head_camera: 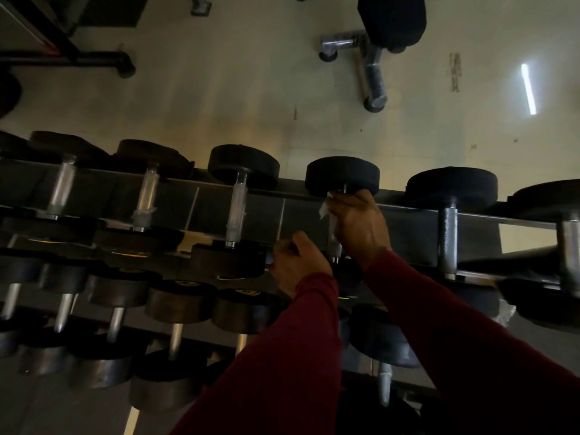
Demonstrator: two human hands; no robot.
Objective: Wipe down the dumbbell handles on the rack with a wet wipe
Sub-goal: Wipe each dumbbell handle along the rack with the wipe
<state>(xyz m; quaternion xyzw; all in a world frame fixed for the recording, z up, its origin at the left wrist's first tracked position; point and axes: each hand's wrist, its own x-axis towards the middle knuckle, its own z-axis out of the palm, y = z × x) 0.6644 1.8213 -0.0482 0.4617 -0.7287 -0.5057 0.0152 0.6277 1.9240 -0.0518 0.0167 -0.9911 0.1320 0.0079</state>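
A dark dumbbell rack [408, 221] runs across the view with a row of black-ended dumbbells on its top tier. My right hand [357, 224] grips the handle of one dumbbell [342, 175] with a white wet wipe [324, 210] wrapped under the fingers; a corner of the wipe sticks out to the left. My left hand [298, 265] rests curled at the near end of the same dumbbell, and I cannot tell what its fingers hold. The metal handle [335, 248] shows just below my right hand. Both arms wear dark red sleeves.
More dumbbells sit to the left [237, 208] and right [447, 237] on the top tier, and lower tiers [179, 309] hold several more. Beyond the rack lies a pale floor with a bench's chrome legs [373, 70] and a black machine frame [62, 58].
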